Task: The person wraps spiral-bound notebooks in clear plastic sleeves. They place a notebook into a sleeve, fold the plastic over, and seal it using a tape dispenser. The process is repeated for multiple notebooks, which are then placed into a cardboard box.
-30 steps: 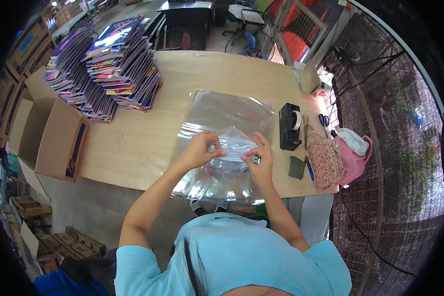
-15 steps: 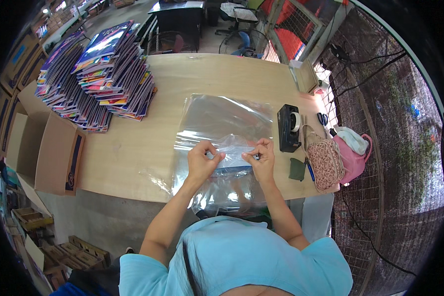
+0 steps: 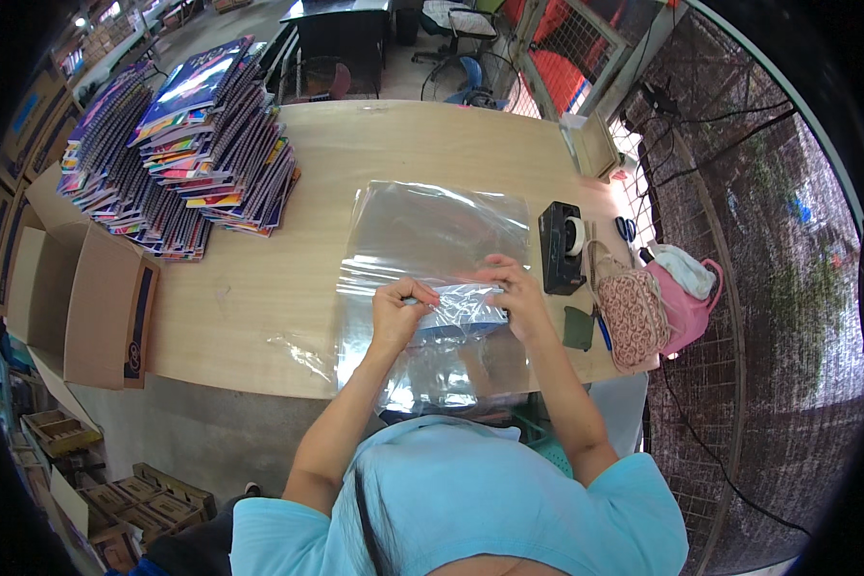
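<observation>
A small packet of crinkled clear plastic [image 3: 464,307], pale blue along its lower edge, lies in front of me over the clear plastic sheets [image 3: 432,226]. Thumb and fingertips of my left hand [image 3: 399,312] pinch its left end. At its right end, my right hand [image 3: 523,302] has its fingers apart, with the fingertips beside or lightly touching the plastic. What exactly is inside the packet I cannot make out. The sheets lie flat on the wooden table [image 3: 403,139] and hang over its near edge.
Stacks of spiral notebooks [image 3: 206,134] and an open cardboard box [image 3: 106,298] stand on the left. To the right are a black tape dispenser [image 3: 561,250], scissors [image 3: 626,229], a dark green pad [image 3: 577,328], a patterned pouch [image 3: 634,322] and a pink bag [image 3: 686,312].
My right hand has loosened from its pinch and its fingers have spread. The packet now shows flatter and wider between the hands, while my left hand keeps its pinch.
</observation>
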Tool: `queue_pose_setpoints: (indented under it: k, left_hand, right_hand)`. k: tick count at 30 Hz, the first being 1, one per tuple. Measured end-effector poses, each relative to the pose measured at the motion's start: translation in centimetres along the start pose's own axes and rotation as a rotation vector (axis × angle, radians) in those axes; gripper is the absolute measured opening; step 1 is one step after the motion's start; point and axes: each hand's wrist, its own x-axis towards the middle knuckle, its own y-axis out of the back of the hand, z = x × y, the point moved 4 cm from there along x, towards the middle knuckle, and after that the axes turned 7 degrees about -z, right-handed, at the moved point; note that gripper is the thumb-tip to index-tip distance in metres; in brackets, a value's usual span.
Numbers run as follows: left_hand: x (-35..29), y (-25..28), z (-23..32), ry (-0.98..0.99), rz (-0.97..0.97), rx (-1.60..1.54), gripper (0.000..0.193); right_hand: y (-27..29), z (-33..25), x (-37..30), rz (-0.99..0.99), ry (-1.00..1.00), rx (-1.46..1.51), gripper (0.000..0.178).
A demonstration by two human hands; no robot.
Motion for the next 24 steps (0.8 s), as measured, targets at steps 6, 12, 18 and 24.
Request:
queue_pose_setpoints:
  k: [6,12,18,24]
  left_hand:
    - [0.5,-0.2,0.4,-0.035,0.041,-0.001,0.016]
    - [-0.8,-0.6,0.1,-0.146,0.126,-0.052,0.016]
    - [-1.0,-0.8,0.2,-0.119,0.102,0.023,0.019]
    - [2.4,1.2,2.1,-0.001,-0.746,-0.029,0.068]
  right_hand:
    - [-6.0,-8.0,-4.2,0.210,0.390,-0.929,0.014]
    - [-6.9,-4.8,-5.8,0.286,0.318,-0.613,0.019]
    - [-7.2,-2.5,-7.7,0.308,0.453,-0.700,0.021]
    - [-5.1,-0.6,-6.5,0.039,0.809,-1.114,0.038]
